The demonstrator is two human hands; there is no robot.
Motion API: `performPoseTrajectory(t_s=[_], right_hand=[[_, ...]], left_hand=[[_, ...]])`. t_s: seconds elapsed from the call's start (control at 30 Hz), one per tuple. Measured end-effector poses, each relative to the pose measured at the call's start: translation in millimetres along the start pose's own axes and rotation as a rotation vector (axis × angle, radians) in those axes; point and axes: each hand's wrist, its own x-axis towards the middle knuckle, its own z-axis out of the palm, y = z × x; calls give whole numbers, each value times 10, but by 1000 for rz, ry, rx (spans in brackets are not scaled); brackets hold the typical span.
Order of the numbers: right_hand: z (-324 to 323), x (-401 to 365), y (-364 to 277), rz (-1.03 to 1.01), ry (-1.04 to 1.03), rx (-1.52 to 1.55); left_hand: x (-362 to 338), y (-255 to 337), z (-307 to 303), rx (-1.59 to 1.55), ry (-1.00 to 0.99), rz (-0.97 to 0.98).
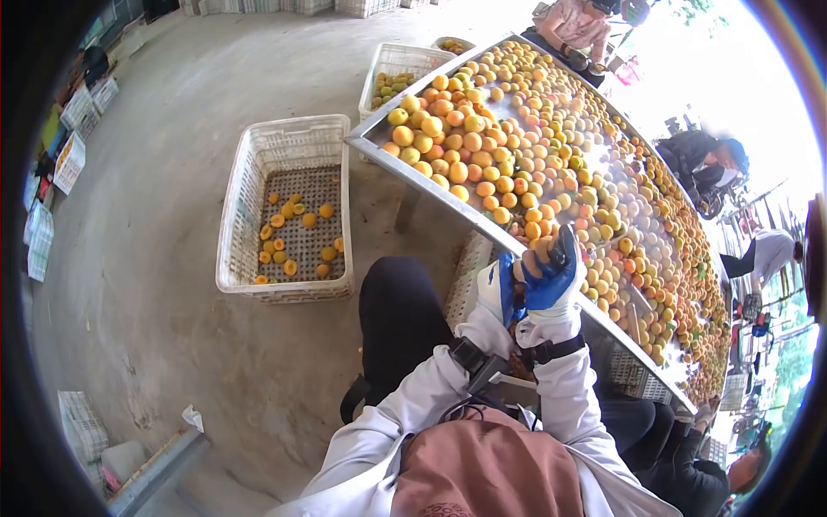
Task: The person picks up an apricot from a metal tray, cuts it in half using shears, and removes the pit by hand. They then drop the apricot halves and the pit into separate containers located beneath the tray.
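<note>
My left hand [498,289] and my right hand [554,276], both in blue-and-white gloves with some bare fingers showing, are close together at the near edge of a metal-rimmed sorting table [439,188]. Fingers on both hands are curled inward. Whatever they hold, if anything, is hidden behind the fingers and too small to name. Just beyond my hands lie many loose yellow-orange apricots [469,142], spread over the tabletop. To my left, a white plastic crate [231,233] on the floor contains several apricot halves [290,267], cut faces showing on some.
Another white crate [405,56] with greenish-yellow fruit stands by the table's far left corner. Co-workers sit along the far side, one in a pink top [575,26], another in dark clothes [689,159]. A person in black [689,474] is close on my right. Stacked crates [69,164] line the left.
</note>
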Motion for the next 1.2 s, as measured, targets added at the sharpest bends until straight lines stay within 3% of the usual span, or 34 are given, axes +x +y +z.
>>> performPoseTrajectory(t_s=[0.03, 0.1, 0.17, 0.23, 0.37, 0.4, 0.47, 0.53, 0.6, 0.67, 0.87, 0.93, 0.97, 1.0, 1.07, 1.2], right_hand=[[0, -41, -82, 40, 7, 43], [-168, -113, -185, 53, -1, 22], [-402, -205, -257, 41, -9, 31], [-546, -291, -346, -52, -141, 88], [-763, -556, -659, -218, -65, 186], [-804, -612, -723, -227, 43, 132], [-946, -755, -779, -151, 236, -178], [-1001, -920, -795, -54, 421, -506], [-943, -1065, -764, -133, 348, -951], [-974, -1147, -677, -102, 280, -902], [-1053, -1334, -834, -139, 217, -1006], [-1071, -1402, -868, -176, 252, -910], [-1130, -1433, -899, -196, 276, -1029], [-1235, -1464, -904, -196, 278, -1027], [-1459, -1468, -869, -134, 234, -1153], [-1539, -1510, -947, -98, 210, -1406]], left_hand=[[44, -53, -77, 42, -129, 20], [136, -183, -187, 634, -363, 477], [179, -322, -191, 792, -440, 527], [143, -395, -15, 257, -224, -102], [23, -507, 144, 303, -117, -22], [-39, -488, 212, 340, -75, -32], [-138, -429, 357, 326, -6, -138], [-179, -506, 369, 382, -56, -68], [-213, -647, 399, 432, -113, 1], [-236, -828, 436, 543, -190, 317], [-324, -810, 477, 746, -268, 299], [-341, -722, 532, 857, -194, 325], [-394, -522, 650, 707, -169, 149], [-425, -324, 762, 695, -110, 178], [-542, 138, 917, 659, -39, 305], [-492, 1140, 642, 772, 145, 624]])
